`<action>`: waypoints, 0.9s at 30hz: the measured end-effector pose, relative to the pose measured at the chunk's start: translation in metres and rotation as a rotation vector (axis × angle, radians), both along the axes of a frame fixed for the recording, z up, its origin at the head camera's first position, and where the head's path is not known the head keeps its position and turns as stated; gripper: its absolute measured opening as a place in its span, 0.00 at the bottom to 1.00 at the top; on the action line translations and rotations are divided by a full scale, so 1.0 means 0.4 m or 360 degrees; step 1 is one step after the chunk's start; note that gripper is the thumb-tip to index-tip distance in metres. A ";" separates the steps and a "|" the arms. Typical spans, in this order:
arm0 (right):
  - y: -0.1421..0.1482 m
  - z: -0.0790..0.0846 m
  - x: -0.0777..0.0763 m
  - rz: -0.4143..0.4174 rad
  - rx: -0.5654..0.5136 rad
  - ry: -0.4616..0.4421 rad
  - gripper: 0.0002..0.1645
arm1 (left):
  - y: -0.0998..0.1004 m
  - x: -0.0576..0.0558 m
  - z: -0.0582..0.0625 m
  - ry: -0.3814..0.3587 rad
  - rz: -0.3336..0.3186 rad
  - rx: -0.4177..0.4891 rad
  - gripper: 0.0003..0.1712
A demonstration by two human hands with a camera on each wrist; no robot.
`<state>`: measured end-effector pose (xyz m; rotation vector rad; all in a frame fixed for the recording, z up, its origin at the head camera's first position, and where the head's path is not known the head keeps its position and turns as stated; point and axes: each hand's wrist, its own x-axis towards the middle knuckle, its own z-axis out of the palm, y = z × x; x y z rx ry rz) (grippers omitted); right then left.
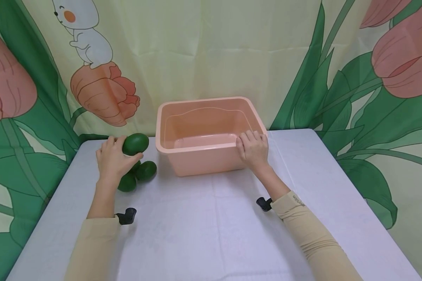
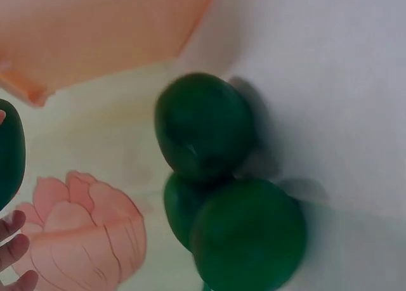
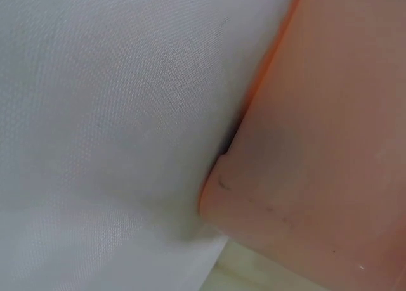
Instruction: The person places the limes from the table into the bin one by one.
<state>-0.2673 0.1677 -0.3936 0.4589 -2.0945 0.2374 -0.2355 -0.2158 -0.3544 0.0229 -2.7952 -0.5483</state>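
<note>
My left hand (image 1: 113, 160) holds a smooth dark green avocado (image 1: 135, 144) between thumb and fingers, above the table just left of the bin. Below it, more avocados lie clustered, one (image 1: 146, 171) toward the bin and another (image 1: 127, 182) nearer me, with a third partly hidden behind them. In the left wrist view the held avocado (image 2: 9, 158) shows at the left edge, apart from the cluster (image 2: 250, 234). The pink plastic bin (image 1: 204, 163) stands upright, and no avocado shows inside. Its near right rim is gripped by my right hand (image 1: 254, 151).
A white cloth covers the table (image 1: 197, 226). Close behind the bin hangs a printed curtain (image 1: 214, 50) with tulips and a cartoon animal. Black wrist mounts (image 1: 126, 216) stick out at both sleeves. The right wrist view shows the bin's lower corner (image 3: 304, 164) against the cloth.
</note>
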 end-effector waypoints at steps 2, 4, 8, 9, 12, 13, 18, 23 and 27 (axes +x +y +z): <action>0.000 0.001 0.000 0.0002 0.0000 0.0001 0.23 | 0.015 -0.009 0.007 0.0015 -0.0010 0.0004 0.42; 0.000 0.002 0.000 0.0006 0.0003 0.0000 0.23 | 0.028 -0.016 0.014 0.0036 -0.0021 0.0009 0.42; 0.000 0.003 0.001 0.0011 0.0006 -0.0011 0.22 | 0.044 -0.027 0.022 0.0087 -0.0020 -0.0003 0.42; 0.000 0.004 0.001 0.0010 0.0007 -0.0012 0.22 | 0.047 -0.028 0.024 0.0100 -0.0019 0.0001 0.41; 0.000 0.005 0.003 0.0003 0.0006 -0.0016 0.21 | 0.054 -0.034 0.032 0.0131 -0.0014 0.0016 0.40; 0.000 0.005 0.003 0.0002 0.0004 -0.0016 0.21 | 0.057 -0.035 0.035 0.0140 -0.0015 0.0024 0.40; 0.000 0.005 0.005 0.0009 -0.0003 -0.0018 0.21 | 0.072 -0.045 0.053 0.0194 -0.0027 0.0042 0.37; -0.001 0.003 0.002 0.0026 0.0000 -0.0002 0.21 | 0.088 -0.053 0.062 0.0205 -0.0033 0.0013 0.37; 0.001 0.002 0.000 0.0018 0.0010 0.0008 0.22 | 0.098 -0.056 0.067 0.0211 -0.0037 -0.0007 0.37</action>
